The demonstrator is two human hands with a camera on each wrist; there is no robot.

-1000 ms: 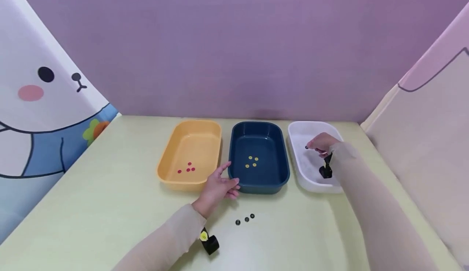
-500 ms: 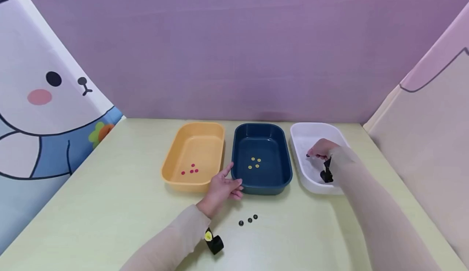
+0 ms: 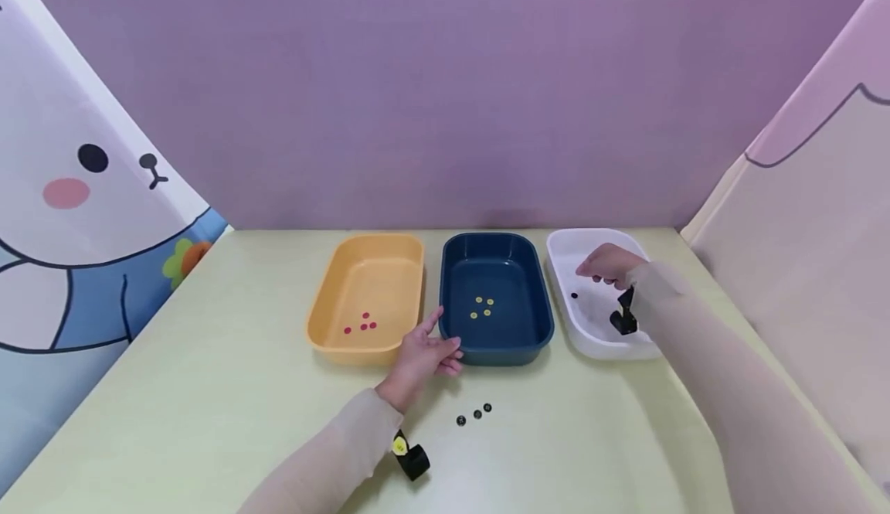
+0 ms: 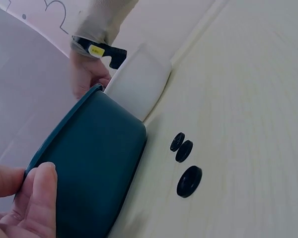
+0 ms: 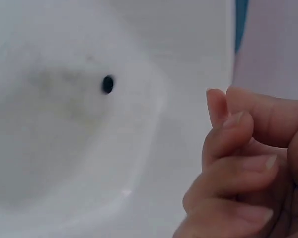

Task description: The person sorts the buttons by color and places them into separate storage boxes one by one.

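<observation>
My left hand (image 3: 420,355) holds the near left corner of the dark blue tray (image 3: 497,357), its thumb at the rim and other fingers (image 4: 42,193) against the outer wall. Four-hole detail is faint on the yellow buttons (image 3: 478,300) lying inside. Over the white tray (image 3: 591,348) hovers my right hand (image 3: 608,264), fingers curled and thumb tip close to the index finger, with nothing between them. Below and left of it, a black button (image 5: 108,84) lies on the white tray's floor. Several more black buttons (image 4: 188,181) rest on the table in front of the blue tray.
A yellow-orange tray (image 3: 334,348) with several red buttons (image 3: 365,326) stands left of the blue one. The three trays form a row on the pale table (image 3: 591,444). Purple cloth (image 3: 445,97) hangs behind, and printed cloths flank both sides.
My right hand lowers the black button into the white tray, lets go of it, and rises slightly away. The left hand stays at the blue tray's corner.
</observation>
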